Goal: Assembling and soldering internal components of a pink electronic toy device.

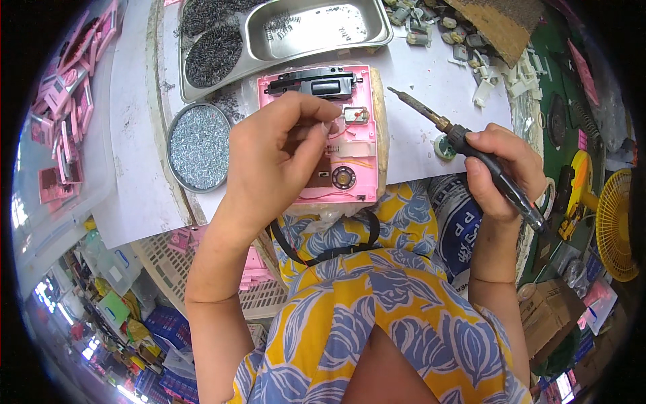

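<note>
From up here I see my left hand (279, 158) lying over the pink plastic casing (321, 135), which sits open-side up on the white counter (410, 74) just in front of me. The fingers (316, 108) are curled together, thumb and forefinger tips pinched narrowly on something small near the middle of the casing — too small for me to tell what. Under the hand I can make out a brown circuit board (321, 174) with a round dark part (344, 177) beside it, and a black bar-shaped piece (313, 82) across the casing's far end.

My right hand (501, 168) is closed around the dark handle of a soldering iron (471, 151); its metal tip (397, 93) points up and to the left, hanging over the counter to the right of the casing and well clear of it.

To the left of the casing stands a round tin of small silvery parts (200, 146). Beyond it is a steel tray (303, 30) with two dark heaps in its left compartment and a scattering of small metal bits in the right one. Pink casings (67, 101) are stacked at the far left — and a yellow fan (616, 222) stands at the right edge.
</note>
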Available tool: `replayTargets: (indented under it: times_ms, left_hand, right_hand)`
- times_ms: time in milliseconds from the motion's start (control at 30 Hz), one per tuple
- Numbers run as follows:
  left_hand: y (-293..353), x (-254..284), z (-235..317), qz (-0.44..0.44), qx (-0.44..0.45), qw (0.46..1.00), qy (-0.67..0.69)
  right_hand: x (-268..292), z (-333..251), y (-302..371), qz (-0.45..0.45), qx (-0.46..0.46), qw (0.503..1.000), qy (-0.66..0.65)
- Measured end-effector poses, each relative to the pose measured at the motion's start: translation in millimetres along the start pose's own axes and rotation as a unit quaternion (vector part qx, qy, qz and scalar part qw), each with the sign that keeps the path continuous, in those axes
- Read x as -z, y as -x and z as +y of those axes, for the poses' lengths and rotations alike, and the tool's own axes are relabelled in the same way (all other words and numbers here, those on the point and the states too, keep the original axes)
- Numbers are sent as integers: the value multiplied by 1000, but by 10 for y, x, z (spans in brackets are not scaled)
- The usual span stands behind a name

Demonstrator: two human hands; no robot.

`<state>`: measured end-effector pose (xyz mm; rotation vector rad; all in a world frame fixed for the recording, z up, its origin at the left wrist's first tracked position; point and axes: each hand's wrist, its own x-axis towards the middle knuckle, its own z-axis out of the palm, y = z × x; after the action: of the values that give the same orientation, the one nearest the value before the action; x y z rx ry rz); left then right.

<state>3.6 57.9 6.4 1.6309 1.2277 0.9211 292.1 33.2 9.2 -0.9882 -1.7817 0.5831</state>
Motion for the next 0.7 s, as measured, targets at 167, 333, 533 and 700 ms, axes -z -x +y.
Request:
replayTargets:
  times_ms: [167,333,533,700]
  left_hand:
    - [3,205,75,-18,-176,963,-201]
    - [167,79,-29,-22,-234,940,-249]
    - [16,-268,-127,19,-243,924,-295]
    - [-21,-299,-169,38,-186,938,-292]
  right_hand:
    - [13,-6,6,4,3,1000,6]
    - [34,-23,36,6,-3,1000,9]
    - [17,-82,47,-36,-9,999,35]
    - [-45,-84,129,-58,-24,998,19]
